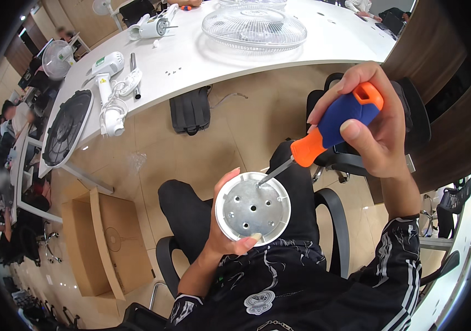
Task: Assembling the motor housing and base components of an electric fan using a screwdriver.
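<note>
My left hand (227, 234) is closed around the rim of a round, white-edged part with a metal plate (253, 218) facing up. Several holes and screws dot that plate. In my right hand (381, 132) is a screwdriver (337, 124) with a blue and orange handle. It slants down to the left, and its tip meets the plate near a screw at the upper edge. Both hands are above my lap. Whatever lies below the round part is hidden.
On the white table (186, 60) ahead lie a wire fan guard (253, 28), a white fan motor unit (108, 91) with a coiled cord, a metal tube (135, 77) and a black round base (68, 128). An open cardboard box (106, 243) stands on the floor at left, a black backpack (190, 112) under the table.
</note>
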`<control>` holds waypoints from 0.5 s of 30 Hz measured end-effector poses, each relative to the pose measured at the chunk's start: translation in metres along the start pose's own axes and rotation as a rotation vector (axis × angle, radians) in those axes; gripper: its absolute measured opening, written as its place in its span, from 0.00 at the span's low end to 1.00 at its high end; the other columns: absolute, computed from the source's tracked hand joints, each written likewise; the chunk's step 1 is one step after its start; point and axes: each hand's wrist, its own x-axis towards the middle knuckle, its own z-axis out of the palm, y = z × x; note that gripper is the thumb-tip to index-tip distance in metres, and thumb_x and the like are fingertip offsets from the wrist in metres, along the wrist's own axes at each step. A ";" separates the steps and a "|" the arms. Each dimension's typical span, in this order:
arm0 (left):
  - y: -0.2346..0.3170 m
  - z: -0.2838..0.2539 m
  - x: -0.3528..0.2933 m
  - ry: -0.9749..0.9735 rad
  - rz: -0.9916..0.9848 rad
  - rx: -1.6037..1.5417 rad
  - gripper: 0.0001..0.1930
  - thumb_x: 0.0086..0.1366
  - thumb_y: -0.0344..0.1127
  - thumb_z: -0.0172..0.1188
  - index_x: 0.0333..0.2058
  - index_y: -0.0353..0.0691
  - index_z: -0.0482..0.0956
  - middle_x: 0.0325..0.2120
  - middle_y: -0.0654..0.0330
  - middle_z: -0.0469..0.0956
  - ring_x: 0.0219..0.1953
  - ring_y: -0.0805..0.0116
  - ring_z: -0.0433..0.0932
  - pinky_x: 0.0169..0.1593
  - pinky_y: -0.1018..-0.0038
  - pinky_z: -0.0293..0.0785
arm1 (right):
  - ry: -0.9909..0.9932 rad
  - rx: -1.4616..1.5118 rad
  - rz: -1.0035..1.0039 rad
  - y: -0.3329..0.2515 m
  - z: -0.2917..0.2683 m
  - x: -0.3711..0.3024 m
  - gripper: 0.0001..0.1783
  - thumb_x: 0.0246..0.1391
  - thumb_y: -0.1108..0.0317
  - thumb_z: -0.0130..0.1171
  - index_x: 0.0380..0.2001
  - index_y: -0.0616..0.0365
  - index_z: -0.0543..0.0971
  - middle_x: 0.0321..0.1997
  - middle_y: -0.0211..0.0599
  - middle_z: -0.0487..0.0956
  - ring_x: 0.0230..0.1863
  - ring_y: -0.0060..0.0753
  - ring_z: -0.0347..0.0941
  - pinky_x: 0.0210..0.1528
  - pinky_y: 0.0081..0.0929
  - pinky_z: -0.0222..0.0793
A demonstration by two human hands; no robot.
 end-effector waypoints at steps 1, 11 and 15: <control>0.001 -0.001 0.000 -0.010 0.003 0.014 0.57 0.44 0.45 0.72 0.67 0.33 0.48 0.58 0.46 0.67 0.60 0.56 0.71 0.62 0.62 0.70 | -0.012 -0.007 -0.001 0.000 0.000 0.002 0.23 0.54 0.56 0.62 0.45 0.56 0.65 0.32 0.48 0.82 0.34 0.30 0.79 0.39 0.25 0.76; 0.006 0.000 -0.005 0.026 -0.014 0.036 0.57 0.44 0.46 0.74 0.67 0.34 0.48 0.58 0.46 0.67 0.60 0.56 0.71 0.62 0.62 0.69 | -0.168 0.011 -0.070 -0.011 0.005 0.024 0.22 0.53 0.60 0.61 0.44 0.57 0.66 0.34 0.42 0.79 0.35 0.31 0.80 0.42 0.25 0.75; 0.005 -0.002 -0.008 0.045 -0.006 0.036 0.58 0.43 0.46 0.74 0.67 0.34 0.48 0.58 0.46 0.67 0.60 0.56 0.71 0.62 0.62 0.69 | -0.203 0.016 -0.062 -0.008 0.011 0.029 0.21 0.53 0.60 0.62 0.45 0.58 0.67 0.36 0.37 0.74 0.37 0.33 0.81 0.41 0.25 0.75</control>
